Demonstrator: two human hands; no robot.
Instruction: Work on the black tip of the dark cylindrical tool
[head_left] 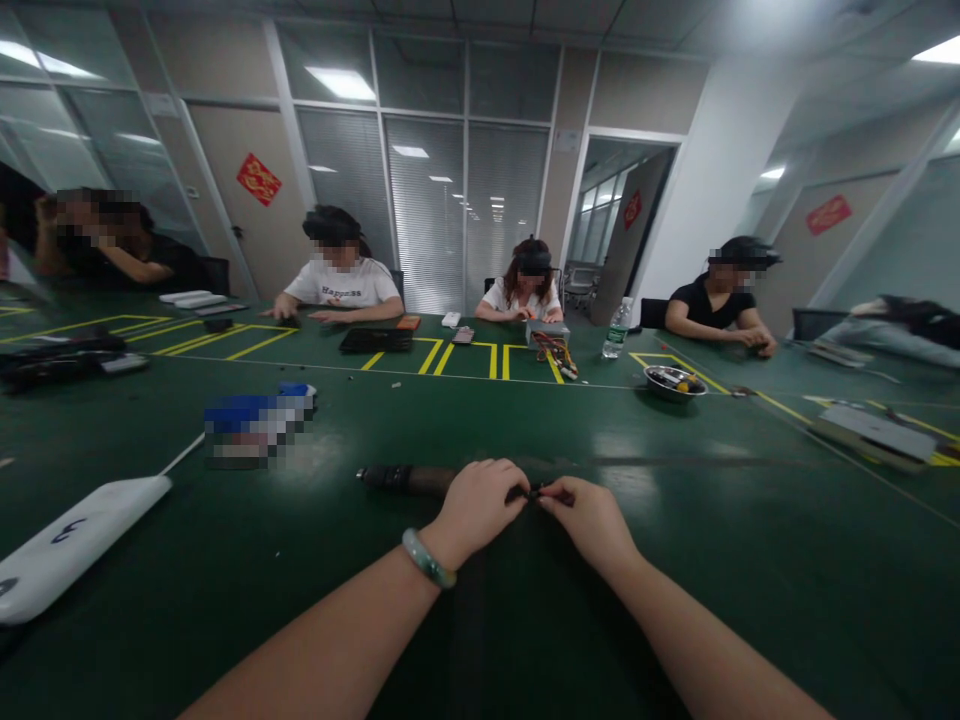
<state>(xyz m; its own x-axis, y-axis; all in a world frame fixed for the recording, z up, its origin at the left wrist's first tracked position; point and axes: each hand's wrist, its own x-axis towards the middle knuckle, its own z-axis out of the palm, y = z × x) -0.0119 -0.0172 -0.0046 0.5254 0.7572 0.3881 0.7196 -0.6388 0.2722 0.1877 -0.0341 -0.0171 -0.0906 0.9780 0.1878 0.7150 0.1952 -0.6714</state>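
Tiny black part [537, 492] is being pinched by the fingers [559, 493] of the left hand [476, 510] and right hand [589, 522], right over the green surface [750, 600], with a dark cylindrical handle [405, 480] poking out behind the left hand.

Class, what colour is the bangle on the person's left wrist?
The bangle is pale green, clearest in the head view.

Cylindrical tool [405, 481] behind the left hand [476, 510]
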